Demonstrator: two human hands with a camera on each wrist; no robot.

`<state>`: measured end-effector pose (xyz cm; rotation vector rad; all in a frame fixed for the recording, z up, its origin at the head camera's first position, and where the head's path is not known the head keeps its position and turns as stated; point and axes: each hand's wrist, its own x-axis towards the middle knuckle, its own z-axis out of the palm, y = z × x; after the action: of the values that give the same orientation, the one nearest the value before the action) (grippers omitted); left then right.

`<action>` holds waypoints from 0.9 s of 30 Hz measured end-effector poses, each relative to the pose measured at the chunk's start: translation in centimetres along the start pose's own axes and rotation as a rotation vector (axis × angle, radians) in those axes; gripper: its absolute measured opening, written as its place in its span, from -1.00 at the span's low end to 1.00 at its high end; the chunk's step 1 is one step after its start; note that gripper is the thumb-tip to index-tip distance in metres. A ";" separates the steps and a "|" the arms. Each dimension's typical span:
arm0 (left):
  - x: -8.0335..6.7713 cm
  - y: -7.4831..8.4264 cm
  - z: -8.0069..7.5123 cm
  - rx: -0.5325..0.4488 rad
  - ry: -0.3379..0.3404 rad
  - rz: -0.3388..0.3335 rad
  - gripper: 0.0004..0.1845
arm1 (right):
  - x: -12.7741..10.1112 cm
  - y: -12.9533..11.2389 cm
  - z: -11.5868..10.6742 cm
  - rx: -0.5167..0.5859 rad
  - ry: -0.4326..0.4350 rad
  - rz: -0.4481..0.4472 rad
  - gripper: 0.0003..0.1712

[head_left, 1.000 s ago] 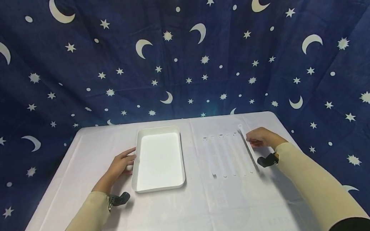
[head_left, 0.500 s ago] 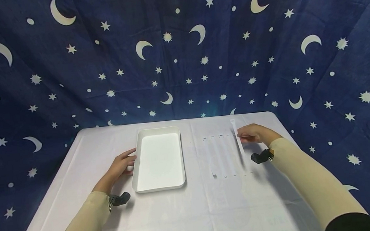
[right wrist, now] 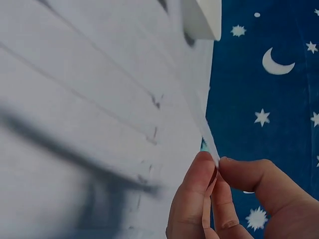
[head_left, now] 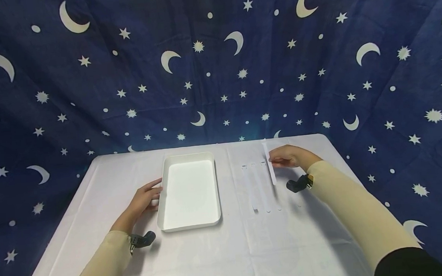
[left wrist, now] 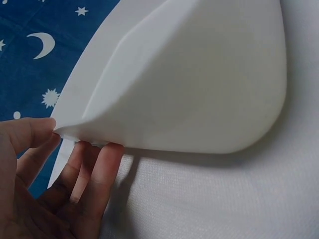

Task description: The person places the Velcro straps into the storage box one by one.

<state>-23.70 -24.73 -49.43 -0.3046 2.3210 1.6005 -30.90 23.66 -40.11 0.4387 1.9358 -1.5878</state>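
dark blue cloth [head_left: 216, 70] printed with moons and stars hangs behind a worktop [head_left: 198, 259] under a white cover. on it, left of centre, sits a shallow white tray [head_left: 190, 219], and to its right a few white strips [head_left: 259, 191] lie side by side, running away from the person.

the right hand [head_left: 288, 156] holds one more strip [head_left: 270, 164] up off the worktop, over the far end of that row. its grip is a pinch: in the right wrist view the thumb and forefinger [right wrist: 197, 194] press together on the strip's narrow end [right wrist: 212, 147], the other fingers curled behind. the strip slopes down and toward the person from the pinch.

the left hand [head_left: 143, 199] is at the tray's left wall. from the left wrist camera, the thumb [left wrist: 27, 132] touches the rim's edge and the fingers [left wrist: 97, 172] lie fairly straight under and against the tray's [left wrist: 199, 79] side, a loose hold rather than a clench.

both forearms wear pale sleeves with a small black camera [head_left: 142, 239] at each wrist.
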 end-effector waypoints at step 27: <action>-0.1 -0.1 0.0 -0.007 0.010 0.036 -0.37 | 1.2 -2.7 8.7 0.059 -0.009 0.050 -0.35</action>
<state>-23.56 -24.71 -49.44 -0.2751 2.3415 1.6275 -31.42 14.49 -39.73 0.4994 1.8607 -1.6146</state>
